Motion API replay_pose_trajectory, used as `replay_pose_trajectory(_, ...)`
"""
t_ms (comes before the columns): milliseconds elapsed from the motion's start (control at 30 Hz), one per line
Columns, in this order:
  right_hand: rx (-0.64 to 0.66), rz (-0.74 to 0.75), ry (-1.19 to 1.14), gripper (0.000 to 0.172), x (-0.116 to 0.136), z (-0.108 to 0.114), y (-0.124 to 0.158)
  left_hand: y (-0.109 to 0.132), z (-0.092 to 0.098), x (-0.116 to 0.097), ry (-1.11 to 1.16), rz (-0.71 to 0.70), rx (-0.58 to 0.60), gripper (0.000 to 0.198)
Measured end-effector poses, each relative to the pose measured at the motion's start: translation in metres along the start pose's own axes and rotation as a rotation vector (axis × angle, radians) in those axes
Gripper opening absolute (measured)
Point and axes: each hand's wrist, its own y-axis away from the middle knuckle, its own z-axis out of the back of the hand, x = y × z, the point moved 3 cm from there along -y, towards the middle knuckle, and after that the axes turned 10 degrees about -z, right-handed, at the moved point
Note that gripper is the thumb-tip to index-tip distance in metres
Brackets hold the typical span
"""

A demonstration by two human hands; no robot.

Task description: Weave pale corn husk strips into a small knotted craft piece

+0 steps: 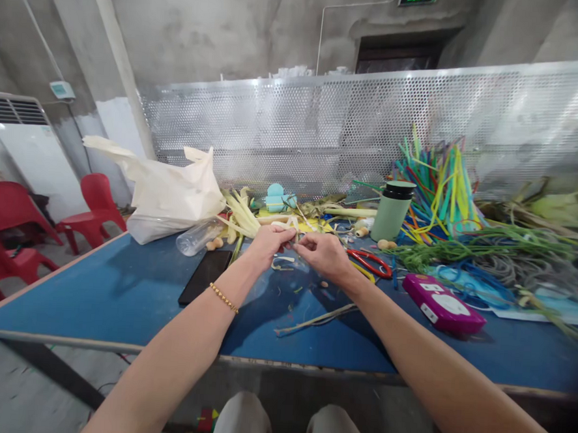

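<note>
Both hands are at the middle of the worktop (pixel 83 302), fingertips almost meeting. The left hand (pixel 270 243) is closed in a pinch on a thin pale strip (pixel 292 223); the right hand (pixel 326 258) is likewise closed, thumb to fingers, on the same strip. The strip stands between and just above the fingertips; its lower end is hidden.

Obstructions close to the work: pale husks (pixel 244 217) lie directly beyond the left hand, in a mixed heap that continues behind both hands. A light-blue object (pixel 276 199), of a kind not determinable, sits in this heap. Red-handled scissors (pixel 377 264) lie just beside the right wrist. A dry stalk (pixel 314 321) lies on the near side of the hands. A flat black device (pixel 205 278) lies beside the left forearm.

Left side: a clear bottle (pixel 197 238) lies on its side against a white bag (pixel 173 193).

Right side: a green cup (pixel 393 213) with a black lid stands upright before a bundle of coloured strips (pixel 454 194). Green stems (pixel 492 248) and grey cords (pixel 501 275) are tangled farther right. A purple box (pixel 443 304) lies flat nearer the edge, well apart from the hands.

A perforated metal screen (pixel 284 131) rises behind the heap.
</note>
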Motion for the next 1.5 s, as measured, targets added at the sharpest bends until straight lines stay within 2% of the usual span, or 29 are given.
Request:
replay_pose_trajectory(267,0.037,-0.024,-0.116,0.024,0.001,0.001,-0.003,0.000,-0.004,-0.001,0.055,-0.005,0.022,0.027)
replay_pose_trajectory(467,0.039,0.014,-0.121,0.025,0.001,-0.002,-0.003,-0.003,-0.002,0.005,0.031,-0.052,-0.028,0.028)
replay_pose_trajectory(733,0.057,0.002,-0.091,0.023,0.001,-0.007,-0.005,-0.003,-0.004,0.006,0.043,-0.032,-0.103,0.032)
replay_pose_trajectory(867,0.057,0.028,-0.064,0.027,0.004,-0.003,-0.003,-0.004,-0.002,0.005,0.056,-0.029,-0.091,0.030)
replay_pose_trajectory(933,-0.020,0.057,-0.029,0.034,0.006,0.007,-0.002,-0.004,0.001,0.004,0.050,-0.030,-0.087,0.028)
replay_pose_trajectory(967,-0.102,0.064,-0.007,0.037,0.006,0.013,-0.002,-0.004,0.002,0.004,0.046,-0.024,-0.085,0.027)
replay_pose_trajectory(1033,-0.292,0.098,0.024,0.028,0.006,0.026,-0.001,-0.004,0.004,0.003,0.048,-0.005,-0.073,0.025)
replay_pose_trajectory(1067,-0.313,0.144,0.040,0.023,0.006,0.029,-0.002,-0.004,0.004,0.003,0.054,0.007,-0.063,0.025)
replay_pose_trajectory(1200,-0.167,0.191,0.030,0.015,-0.001,0.027,-0.008,-0.002,0.002,0.004,0.078,0.058,-0.018,0.023)
replay_pose_trajectory(1400,-0.032,0.069,0.071,0.019,-0.013,0.024,-0.015,0.000,-0.001,0.004,0.110,0.102,0.140,0.022)
replay_pose_trajectory(1500,-0.082,0.100,0.217,0.017,-0.013,0.028,-0.013,-0.001,0.000,0.005,0.112,0.137,0.121,0.020)
